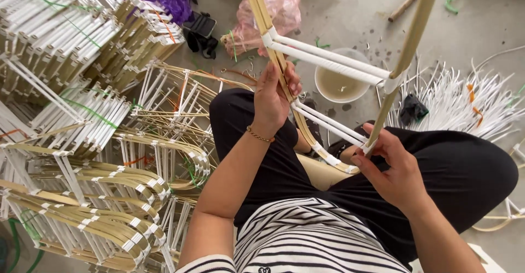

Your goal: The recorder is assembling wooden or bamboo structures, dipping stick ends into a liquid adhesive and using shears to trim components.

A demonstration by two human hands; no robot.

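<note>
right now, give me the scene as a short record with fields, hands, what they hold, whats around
left hand: grips one cane rail of the frame
right hand: pinches the white-wrapped joint at the other rail's lower end
frame: two tan rails joined by white-wrapped rungs, held above the lap
bowl: white, on the floor beyond the frame
stacked frames: piled at the person's left
loose white strips: spread on the floor at the right

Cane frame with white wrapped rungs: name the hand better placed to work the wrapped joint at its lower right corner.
Right, probably. The right hand already has its fingers at that white-wrapped joint. The left hand grips the opposite cane rail higher up, steadying the cane frame.
</note>
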